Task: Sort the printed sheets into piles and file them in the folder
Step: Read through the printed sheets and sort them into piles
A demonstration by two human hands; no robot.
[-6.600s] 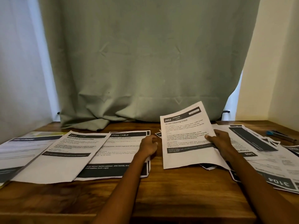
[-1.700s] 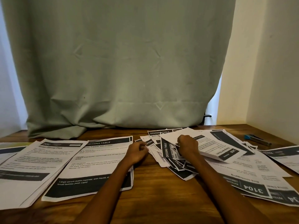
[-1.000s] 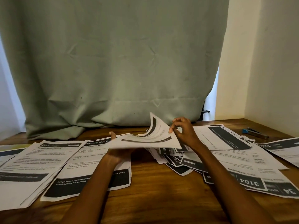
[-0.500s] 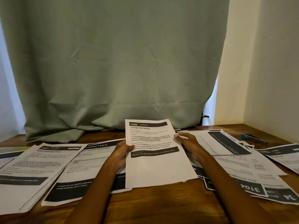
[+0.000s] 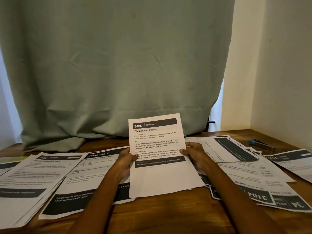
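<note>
I hold one printed sheet point(image 5: 160, 176) headed "3406 Bedroom, Change Bed Sheets" upright above the wooden table point(image 5: 162, 215). My left hand point(image 5: 125, 162) grips its left edge and my right hand point(image 5: 194, 155) grips its right edge. To the left lie two neat piles: a "Dressing Table" pile point(image 5: 87, 183) and another pile point(image 5: 32, 179) beside it. A loose heap of unsorted sheets point(image 5: 249, 176) spreads out on the right, some upside down. No folder can be made out for sure.
A green curtain point(image 5: 114, 65) hangs right behind the table. A cream wall point(image 5: 283, 65) closes off the right side. A blue-tipped tool point(image 5: 260, 144) lies at the back right corner. More sheets point(image 5: 8, 166) reach the far left edge.
I pulled one sheet out of the right heap, turned it face up and raised it between both hands. It now stands a little higher and nearer to me.
</note>
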